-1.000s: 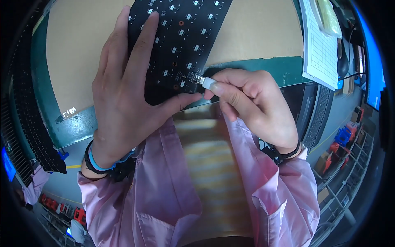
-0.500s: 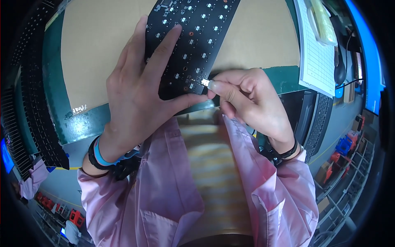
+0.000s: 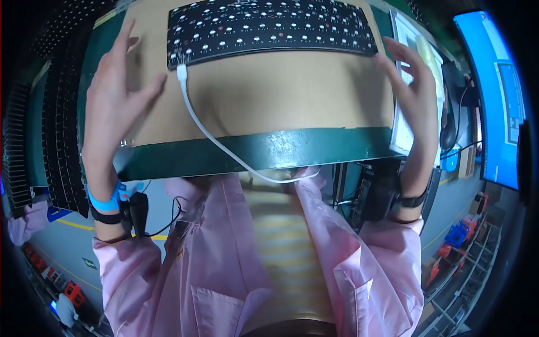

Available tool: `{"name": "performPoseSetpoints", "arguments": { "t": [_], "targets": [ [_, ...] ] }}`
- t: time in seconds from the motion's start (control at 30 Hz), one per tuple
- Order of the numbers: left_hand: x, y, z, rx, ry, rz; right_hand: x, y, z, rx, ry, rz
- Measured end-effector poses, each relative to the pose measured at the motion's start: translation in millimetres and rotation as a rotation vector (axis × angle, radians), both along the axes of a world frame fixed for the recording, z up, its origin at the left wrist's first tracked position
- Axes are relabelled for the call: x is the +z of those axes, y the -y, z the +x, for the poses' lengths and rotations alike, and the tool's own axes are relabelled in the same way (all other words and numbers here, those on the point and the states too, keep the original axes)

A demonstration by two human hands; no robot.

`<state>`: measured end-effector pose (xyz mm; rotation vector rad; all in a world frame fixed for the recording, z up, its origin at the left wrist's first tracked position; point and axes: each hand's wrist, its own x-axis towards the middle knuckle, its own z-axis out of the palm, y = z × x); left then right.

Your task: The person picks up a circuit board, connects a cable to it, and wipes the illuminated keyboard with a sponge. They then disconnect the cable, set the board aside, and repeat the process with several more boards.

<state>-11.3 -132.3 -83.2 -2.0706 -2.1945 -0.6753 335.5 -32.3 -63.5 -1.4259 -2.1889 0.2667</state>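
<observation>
A long black circuit board (image 3: 252, 40), dotted with rows of small white parts, lies crosswise on the tan sheet. A white cable (image 3: 209, 133) has its plug (image 3: 182, 73) at the board's near left corner. From there it curves over the bench's front edge to my lap. Off the board's left end, my left hand (image 3: 115, 98) is open, thumb apart from the fingers and nothing in it. My right hand (image 3: 414, 90) is open too, fingers spread beside the board's right end; whether a fingertip touches the corner, I cannot tell.
The tan sheet (image 3: 292, 92) covers much of the green bench top (image 3: 269, 149). Gridded paper (image 3: 401, 135) lies under my right hand, with a mouse (image 3: 447, 132) beyond it. Black slotted racks (image 3: 59, 123) stand at the left, and a lit monitor (image 3: 494, 95) at the right.
The board has turned from steeply slanted to crosswise and lies on the sheet. Both hands have let go and moved apart to its ends. The white cable now shows along its length.
</observation>
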Motion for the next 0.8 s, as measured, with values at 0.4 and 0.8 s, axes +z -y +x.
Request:
{"name": "performPoseSetpoints", "arguments": {
  "t": [0.4, 0.8],
  "targets": [
    [-9, -47, -31, -0.148, 0.979, -0.266, -11, -63, 10, -0.011, -0.241, -0.421],
    [-8, -9, -10, -0.121, 1.198, 0.099, -6, -80, -6, 0.379, 0.221, 0.595]
  ]
}}
